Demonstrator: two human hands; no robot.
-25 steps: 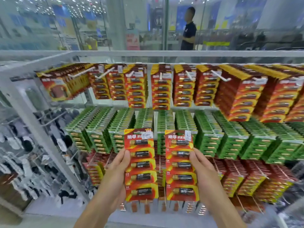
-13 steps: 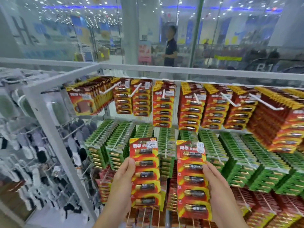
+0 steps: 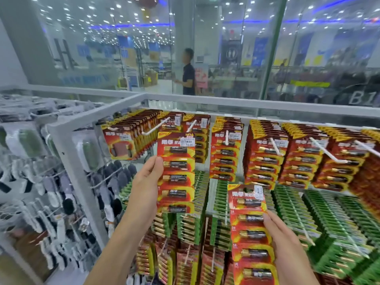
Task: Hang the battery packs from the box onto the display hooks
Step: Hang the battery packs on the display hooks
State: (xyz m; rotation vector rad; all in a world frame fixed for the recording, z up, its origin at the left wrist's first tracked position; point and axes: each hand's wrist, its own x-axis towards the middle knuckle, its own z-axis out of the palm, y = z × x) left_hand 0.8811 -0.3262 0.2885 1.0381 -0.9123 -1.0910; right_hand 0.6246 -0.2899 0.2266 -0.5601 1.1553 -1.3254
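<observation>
My left hand [image 3: 146, 182] grips a red and yellow battery pack [image 3: 176, 171] by its left edge and holds it upright, high up, its top just below a white display hook [image 3: 156, 126] in the top row. My right hand [image 3: 285, 247] holds a second red battery pack [image 3: 250, 233] by its right edge, lower down, in front of the green packs. Both packs carry a white price sticker near the top. No box is in view.
The white-framed rack [image 3: 67, 161] holds red packs [image 3: 265, 157] in the top row, green packs [image 3: 298, 210] in the middle row and more red ones below. Socks [image 3: 51, 192] hang on a rack at the left. Behind the glass stands a person [image 3: 188, 73].
My left hand has lifted its pack from the green row up to the top row's hook. The right hand and its pack have stayed low. The view has tilted upward.
</observation>
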